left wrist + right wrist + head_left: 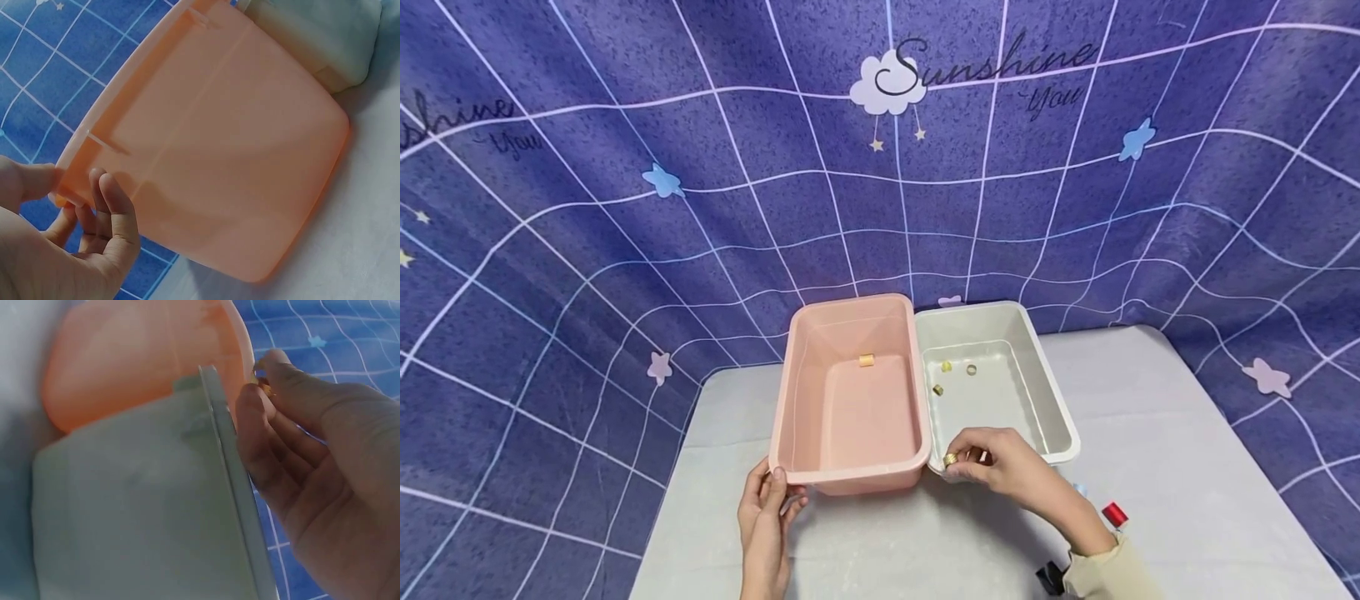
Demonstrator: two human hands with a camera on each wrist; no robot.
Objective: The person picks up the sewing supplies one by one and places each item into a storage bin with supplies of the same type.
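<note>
My left hand [765,518] pinches the rim of the pink bin [786,392] at its near left corner, thumb on top and fingers beneath. In the left wrist view the bin's side wall [219,137] fills the middle. Over the near left corner of the white bin [1048,375], my right hand [1000,461] pinches a small gold ring [951,459] between thumb and fingertips. Inside the white bin lie another gold ring [972,369], a small dark gold piece [937,389] and a yellow piece [946,366]. A small orange-yellow cylinder [867,360] lies in the pink bin.
The two bins stand side by side on a table with a pale cloth [1150,400]. To the right of my right wrist lie a red spool-like piece [1115,514] and a light blue piece [1081,490]. A black object [1050,577] is beside the sleeve. A purple curtain [925,200] hangs behind.
</note>
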